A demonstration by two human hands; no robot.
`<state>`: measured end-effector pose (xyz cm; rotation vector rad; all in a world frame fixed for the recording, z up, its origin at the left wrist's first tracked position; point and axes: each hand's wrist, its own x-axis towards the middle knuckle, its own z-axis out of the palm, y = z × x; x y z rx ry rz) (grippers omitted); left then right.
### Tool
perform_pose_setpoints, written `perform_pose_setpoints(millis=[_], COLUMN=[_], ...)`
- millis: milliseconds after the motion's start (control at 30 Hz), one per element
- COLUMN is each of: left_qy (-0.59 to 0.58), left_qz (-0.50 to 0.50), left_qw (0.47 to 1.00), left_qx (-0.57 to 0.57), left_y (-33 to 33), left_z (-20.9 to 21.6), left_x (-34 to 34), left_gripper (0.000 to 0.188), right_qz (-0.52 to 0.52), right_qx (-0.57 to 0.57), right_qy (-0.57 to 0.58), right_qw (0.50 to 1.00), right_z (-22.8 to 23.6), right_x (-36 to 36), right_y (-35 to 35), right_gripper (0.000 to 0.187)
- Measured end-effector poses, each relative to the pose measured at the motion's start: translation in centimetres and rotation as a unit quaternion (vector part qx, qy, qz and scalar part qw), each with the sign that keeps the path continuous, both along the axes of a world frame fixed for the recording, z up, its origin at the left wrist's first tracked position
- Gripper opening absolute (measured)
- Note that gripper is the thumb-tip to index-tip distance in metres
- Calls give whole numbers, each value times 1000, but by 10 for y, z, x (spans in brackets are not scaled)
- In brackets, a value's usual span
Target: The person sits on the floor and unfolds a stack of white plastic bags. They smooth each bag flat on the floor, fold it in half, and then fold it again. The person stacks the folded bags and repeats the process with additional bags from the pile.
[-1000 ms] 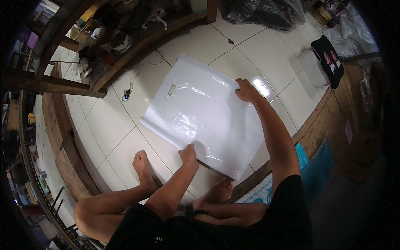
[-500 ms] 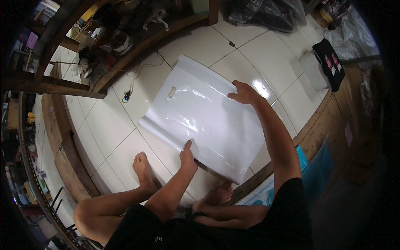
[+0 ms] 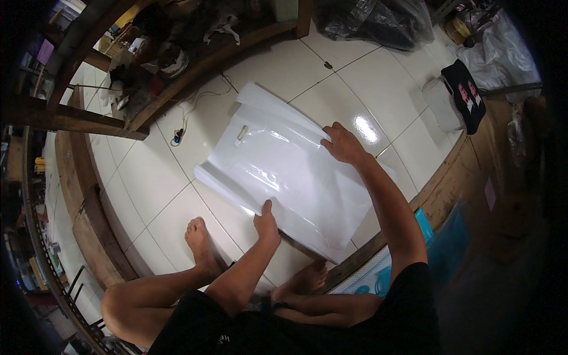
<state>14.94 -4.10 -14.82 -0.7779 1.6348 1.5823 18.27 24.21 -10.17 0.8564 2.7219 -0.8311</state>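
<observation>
A stack of glossy white plastic bags [image 3: 296, 177] lies over the tiled floor in front of me, with an oval handle hole near its far left end. My left hand [image 3: 267, 223] grips the near long edge, thumb on top and fingers hidden beneath. Across from it, my right hand [image 3: 344, 144] is closed on the far long edge, fingers curled over the plastic. Both long edges bend up and inward, and a loose flap rises at the far corner. How many bags lie in the stack cannot be told.
A wooden shelf frame [image 3: 195, 77] with clutter runs along the far left. Dark bundles in clear plastic [image 3: 376, 23] sit at the back. A black printed cloth [image 3: 465, 96] rests at the right, beside a wooden beam [image 3: 441, 171]. A small wired part [image 3: 177, 138] lies on the floor.
My right hand has drawn slightly left and inward, bending the far edge of the bags over more. The far corner now stands apart as a flap. My left hand stays nearly in place.
</observation>
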Motion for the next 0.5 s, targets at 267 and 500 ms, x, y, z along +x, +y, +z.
perform_pose_setpoints(millis=[267,500], left_qy=[-51,-130], left_qz=[-9,-57], left_qw=[999,987], left_qx=[15,74], left_y=[-6,-13], left_z=[3,12], left_x=[-4,-17], left_gripper=[49,48], right_qz=[0,-6], right_qx=[-1,-19], right_qy=[-6,-42], right_qw=[1000,999], right_z=[-12,3], right_x=[-2,-9], right_y=[11,10], right_gripper=[39,45])
